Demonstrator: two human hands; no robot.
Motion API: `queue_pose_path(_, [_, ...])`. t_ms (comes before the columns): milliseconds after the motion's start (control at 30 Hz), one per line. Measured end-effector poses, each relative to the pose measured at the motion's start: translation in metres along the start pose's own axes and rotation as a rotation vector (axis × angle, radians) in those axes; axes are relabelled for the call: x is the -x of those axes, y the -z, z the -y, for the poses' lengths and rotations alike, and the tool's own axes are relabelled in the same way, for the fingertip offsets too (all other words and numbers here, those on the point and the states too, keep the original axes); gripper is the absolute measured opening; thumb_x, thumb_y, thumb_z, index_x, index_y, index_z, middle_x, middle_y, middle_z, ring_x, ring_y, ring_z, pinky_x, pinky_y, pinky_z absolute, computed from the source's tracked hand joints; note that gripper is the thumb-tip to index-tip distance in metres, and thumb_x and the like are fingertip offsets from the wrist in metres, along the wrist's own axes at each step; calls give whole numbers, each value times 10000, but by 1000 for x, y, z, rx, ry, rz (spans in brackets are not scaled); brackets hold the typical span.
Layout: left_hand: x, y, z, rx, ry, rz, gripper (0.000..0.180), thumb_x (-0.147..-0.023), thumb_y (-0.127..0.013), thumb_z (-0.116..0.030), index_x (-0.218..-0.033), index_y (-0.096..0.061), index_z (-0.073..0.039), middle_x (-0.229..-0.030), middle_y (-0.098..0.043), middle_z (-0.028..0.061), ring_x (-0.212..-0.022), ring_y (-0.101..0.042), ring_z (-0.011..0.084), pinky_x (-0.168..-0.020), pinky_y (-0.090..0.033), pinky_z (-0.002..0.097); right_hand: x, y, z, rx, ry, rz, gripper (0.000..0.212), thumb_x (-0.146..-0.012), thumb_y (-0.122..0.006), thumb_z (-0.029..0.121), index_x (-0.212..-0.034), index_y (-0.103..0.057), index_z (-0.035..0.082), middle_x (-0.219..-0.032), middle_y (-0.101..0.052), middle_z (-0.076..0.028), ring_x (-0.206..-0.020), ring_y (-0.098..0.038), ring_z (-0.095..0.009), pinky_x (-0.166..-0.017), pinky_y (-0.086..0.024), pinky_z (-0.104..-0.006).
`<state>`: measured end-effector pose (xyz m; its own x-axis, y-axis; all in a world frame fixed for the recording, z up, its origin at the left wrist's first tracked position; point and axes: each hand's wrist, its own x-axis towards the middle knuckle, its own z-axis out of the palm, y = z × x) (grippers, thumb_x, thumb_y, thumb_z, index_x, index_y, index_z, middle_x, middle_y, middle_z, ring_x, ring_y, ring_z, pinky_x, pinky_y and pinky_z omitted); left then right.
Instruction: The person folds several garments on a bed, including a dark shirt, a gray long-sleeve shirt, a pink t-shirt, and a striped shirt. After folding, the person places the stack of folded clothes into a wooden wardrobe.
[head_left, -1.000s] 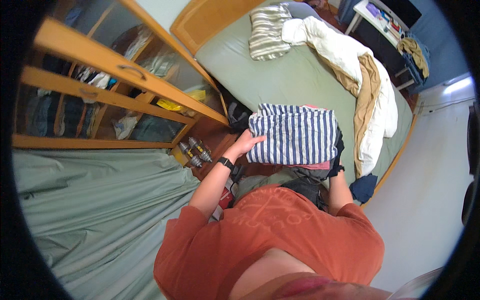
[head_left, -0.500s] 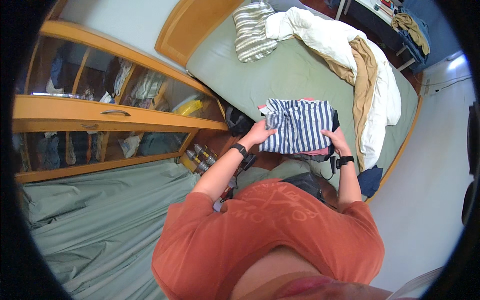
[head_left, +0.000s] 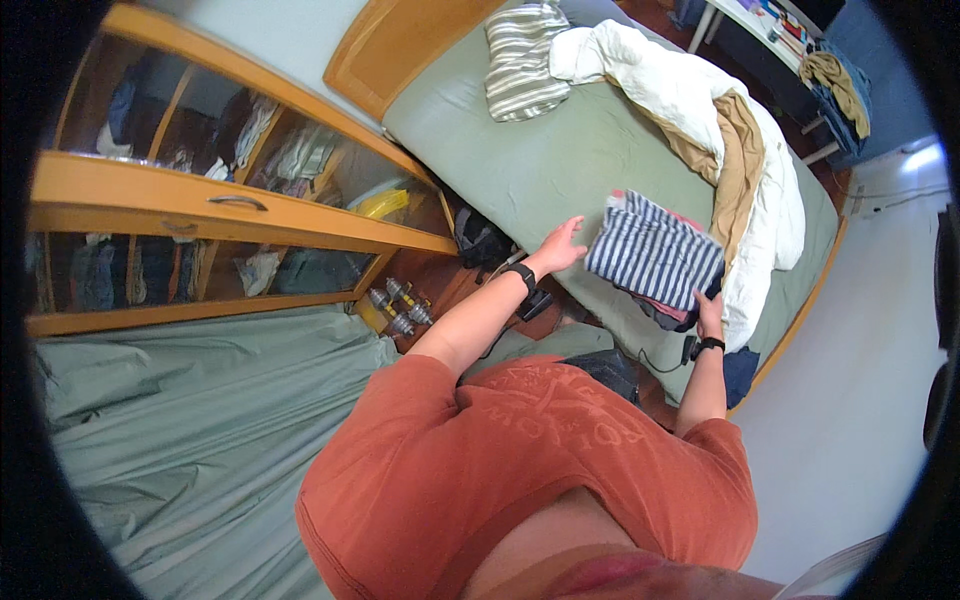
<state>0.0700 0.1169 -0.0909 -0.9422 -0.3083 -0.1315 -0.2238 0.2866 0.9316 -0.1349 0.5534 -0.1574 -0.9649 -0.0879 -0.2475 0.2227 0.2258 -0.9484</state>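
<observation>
Striped folded garment (head_left: 655,250) on one stack (bed (head_left: 520,170)), left hand (head_left: 562,245) released beside it, right hand (head_left: 710,315) grasping the stack's edge.

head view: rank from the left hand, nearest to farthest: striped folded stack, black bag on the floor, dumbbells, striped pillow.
From the left hand:
1. striped folded stack, just to its right on the bed.
2. black bag, to its left, on the floor beside the bed.
3. dumbbells, further left, low by the cabinet.
4. striped pillow, at the head of the bed.

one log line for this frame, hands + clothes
left hand: open, off the pile | right hand: on near edge of folded clothes pile | pile: on green bed
</observation>
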Motion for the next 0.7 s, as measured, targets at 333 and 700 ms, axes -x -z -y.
queue_pose_path(333, [242,159,213,-242,364,-159,357,-943,-698,-247,-1248,-714,-62,-1231,-723,197,-1160,-674,390,-996,-540,469,18,42,-138,1578,424,1391,394,-876,-730,359,-1213,-734,155,-1175,-741,-99,-1141,-691,-304,-851,-601,-441])
queue_pose_path(700, [558,238,383,-259,1000,-51,264,-837,-643,-277,-939,-825,-116,-1081,-780,149,-995,-735,371,-873,-585,475,76,-471,10,1068,444,1238,339,-970,-622,145,-1257,-686,-23,-990,-777,-96,-855,-719,-197,-800,-582,-362])
